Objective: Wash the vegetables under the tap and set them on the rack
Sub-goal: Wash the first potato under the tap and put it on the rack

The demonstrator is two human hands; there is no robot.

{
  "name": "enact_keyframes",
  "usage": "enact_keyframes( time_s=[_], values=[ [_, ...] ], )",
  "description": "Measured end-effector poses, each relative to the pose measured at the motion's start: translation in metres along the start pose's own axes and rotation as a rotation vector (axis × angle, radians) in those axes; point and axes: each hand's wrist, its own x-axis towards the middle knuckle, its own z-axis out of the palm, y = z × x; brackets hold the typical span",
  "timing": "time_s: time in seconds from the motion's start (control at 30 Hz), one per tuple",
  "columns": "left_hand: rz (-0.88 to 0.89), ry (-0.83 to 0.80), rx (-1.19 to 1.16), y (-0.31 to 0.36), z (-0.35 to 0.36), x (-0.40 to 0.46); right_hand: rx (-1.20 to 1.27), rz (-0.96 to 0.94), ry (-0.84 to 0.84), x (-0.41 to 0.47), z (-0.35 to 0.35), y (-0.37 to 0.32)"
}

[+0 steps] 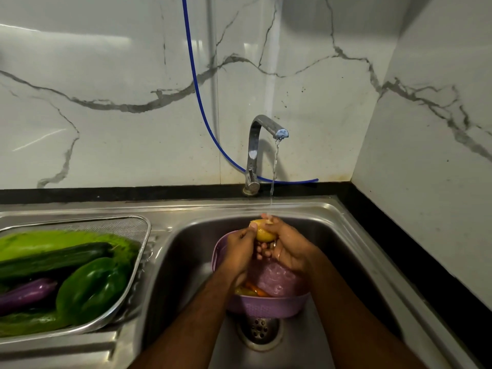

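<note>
At nine o'clock of the steel sink basin point(186, 251), a metal mesh strainer rack point(143, 235) sits on the ridged drainboard. It holds, from its far edge toward the near one, pale green leafy vegetables point(40, 242), a long dark green cucumber point(53, 258), a glossy purple eggplant point(26, 294) and, at three o'clock of the eggplant, a shiny green bell pepper point(93, 288).

In the basin, a round lilac plastic colander point(266, 308) stands just at twelve o'clock of the round metal drain point(259, 332). Orange and yellow pieces of vegetable point(251, 290) lie in its near side, partly hidden by the forearms.

Above the colander's far rim, both hands hold one small yellow oval vegetable point(265, 233); what kind it is cannot be told. The left hand point(241, 249) curls its fingers and thumb round the vegetable's left side, and the right hand point(288, 245) wraps round its right side, fingertips over the top.

At twelve o'clock of the hands, a bent chrome tap point(262, 145) pours a thin stream of water point(274, 171) that lands on the right hand's fingertips and the vegetable. A blue hose point(198, 91) runs down the white marble wall point(106, 75) behind the tap.
</note>
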Motion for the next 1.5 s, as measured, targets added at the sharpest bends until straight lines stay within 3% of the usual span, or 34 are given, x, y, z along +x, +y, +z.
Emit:
enact_keyframes(
  time_s=[0.3,0.47,0.63,0.77,0.87,1.03,1.17,1.27,1.33,1.5],
  values=[
    [0.037,-0.043,0.131,-0.005,0.0,0.004,0.074,0.037,0.155,0.004,0.002,0.0],
    [0.018,0.023,0.054,-0.007,-0.001,0.005,-0.362,0.115,0.363,0.019,0.009,0.001],
    [0.064,0.054,0.123,-0.012,-0.001,0.011,-0.082,0.043,0.281,0.013,0.009,0.001],
    [0.032,0.045,0.016,-0.011,0.0,0.012,0.078,0.066,0.174,0.001,0.005,0.001],
    [0.034,0.03,0.032,-0.01,0.0,0.011,-0.014,0.055,0.165,0.001,0.006,0.0],
    [0.232,0.093,0.268,-0.009,0.004,0.009,-0.165,0.047,0.373,0.005,0.019,-0.001],
    [0.332,0.166,0.359,-0.005,0.0,0.012,-0.104,0.006,0.31,0.005,0.015,-0.002],
    [0.214,0.272,0.224,-0.004,0.001,0.01,0.114,-0.03,0.27,0.005,0.015,-0.001],
    [0.082,0.222,0.136,-0.007,0.003,0.009,0.156,-0.046,0.294,0.01,0.013,0.001],
    [-0.015,0.086,-0.02,-0.004,0.005,0.003,-0.047,-0.044,0.398,0.014,0.007,0.002]
  ],
)
